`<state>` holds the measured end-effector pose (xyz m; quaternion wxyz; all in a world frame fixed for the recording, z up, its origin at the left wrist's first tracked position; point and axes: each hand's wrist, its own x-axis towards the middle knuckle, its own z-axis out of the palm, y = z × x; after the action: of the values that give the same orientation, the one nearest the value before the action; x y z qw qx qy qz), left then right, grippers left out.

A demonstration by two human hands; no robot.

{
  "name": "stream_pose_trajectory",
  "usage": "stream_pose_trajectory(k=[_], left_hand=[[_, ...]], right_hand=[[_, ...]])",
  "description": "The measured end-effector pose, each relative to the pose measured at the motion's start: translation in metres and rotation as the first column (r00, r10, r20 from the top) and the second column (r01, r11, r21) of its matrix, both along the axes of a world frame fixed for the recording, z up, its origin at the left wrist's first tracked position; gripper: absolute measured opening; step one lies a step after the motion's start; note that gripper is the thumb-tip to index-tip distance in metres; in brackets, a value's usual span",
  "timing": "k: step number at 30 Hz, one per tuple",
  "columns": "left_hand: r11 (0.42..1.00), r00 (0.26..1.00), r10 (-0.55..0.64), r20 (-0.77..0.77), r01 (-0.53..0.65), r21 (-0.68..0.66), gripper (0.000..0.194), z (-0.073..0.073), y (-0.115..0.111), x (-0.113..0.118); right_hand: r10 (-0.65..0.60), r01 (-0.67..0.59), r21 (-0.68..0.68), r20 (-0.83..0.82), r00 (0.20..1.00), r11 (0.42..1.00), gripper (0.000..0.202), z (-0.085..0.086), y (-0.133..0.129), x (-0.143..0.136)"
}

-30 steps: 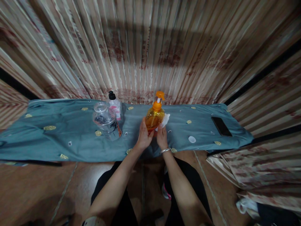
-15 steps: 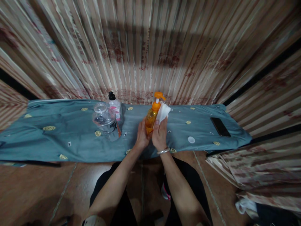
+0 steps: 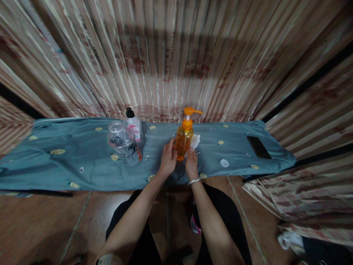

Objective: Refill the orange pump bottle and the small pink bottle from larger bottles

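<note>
An orange pump bottle (image 3: 183,142) stands upright between my hands, its orange nozzle turned to the right. My left hand (image 3: 168,159) is at its left side, fingers stretched out and thumb close to the bottle's lower part; firm contact cannot be made out. My right hand (image 3: 191,162), with a silver bracelet at the wrist, is closed on a white cloth or tissue (image 3: 195,142) at the bottle's right side. Left of them stand a clear, open-necked plastic bottle (image 3: 122,143) and, behind it, a clear bottle with a black pump top and pink label (image 3: 135,127).
A teal cloth with yellow patterns covers the narrow table (image 3: 91,158). A dark phone (image 3: 258,147) lies at its right end, and a pale round spot (image 3: 224,162) shows nearer the middle. Striped curtains (image 3: 171,55) hang behind and at both sides.
The orange bottle has gone from tilted to upright, and its nozzle has swung further right. The white cloth and my right hand are lower, and my hands are slightly further apart.
</note>
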<state>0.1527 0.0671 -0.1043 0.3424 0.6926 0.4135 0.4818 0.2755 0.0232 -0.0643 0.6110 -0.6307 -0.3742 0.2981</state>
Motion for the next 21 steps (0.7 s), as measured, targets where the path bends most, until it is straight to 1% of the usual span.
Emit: stream_pose_trajectory(k=[3, 7, 10, 12, 15, 17, 19, 21], left_hand=[[1.000, 1.000, 0.000, 0.010, 0.000, -0.002, 0.070, -0.001, 0.006, 0.002], [1.000, 1.000, 0.002, 0.030, -0.002, 0.002, 0.081, -0.001, 0.004, 0.008], [1.000, 0.999, 0.016, 0.045, -0.015, -0.007, 0.092, 0.000, 0.002, 0.012], [1.000, 0.998, 0.024, 0.057, -0.023, -0.017, 0.096, 0.002, 0.003, 0.015], [0.999, 0.996, 0.035, 0.081, -0.032, -0.039, 0.096, 0.003, 0.007, 0.020], [0.998, 0.994, 0.045, 0.099, -0.039, -0.058, 0.095, 0.004, 0.010, 0.023], [0.997, 0.992, 0.044, 0.118, -0.035, -0.076, 0.093, 0.004, 0.013, 0.024], [0.996, 0.990, 0.028, 0.141, -0.016, -0.088, 0.090, 0.004, 0.015, 0.023]], right_hand=[[0.012, -0.014, 0.033, 0.058, 0.998, 0.999, 0.083, 0.011, -0.001, 0.003], [0.041, -0.054, 0.101, 0.123, 0.992, 0.993, 0.088, 0.027, 0.000, 0.005], [0.056, -0.073, 0.114, 0.147, 0.988, 0.991, 0.087, 0.030, -0.001, 0.005], [0.045, -0.060, 0.111, 0.132, 0.990, 0.992, 0.083, 0.029, -0.001, 0.006], [0.019, -0.032, 0.105, 0.124, 0.992, 0.994, 0.073, 0.023, 0.001, 0.014], [0.019, -0.035, 0.089, 0.173, 0.985, 0.995, 0.063, 0.019, 0.005, 0.024], [0.032, -0.045, 0.042, 0.256, 0.966, 0.998, 0.053, 0.013, 0.010, 0.037], [0.096, -0.093, -0.025, 0.333, 0.938, 0.995, 0.045, 0.004, 0.013, 0.052]])
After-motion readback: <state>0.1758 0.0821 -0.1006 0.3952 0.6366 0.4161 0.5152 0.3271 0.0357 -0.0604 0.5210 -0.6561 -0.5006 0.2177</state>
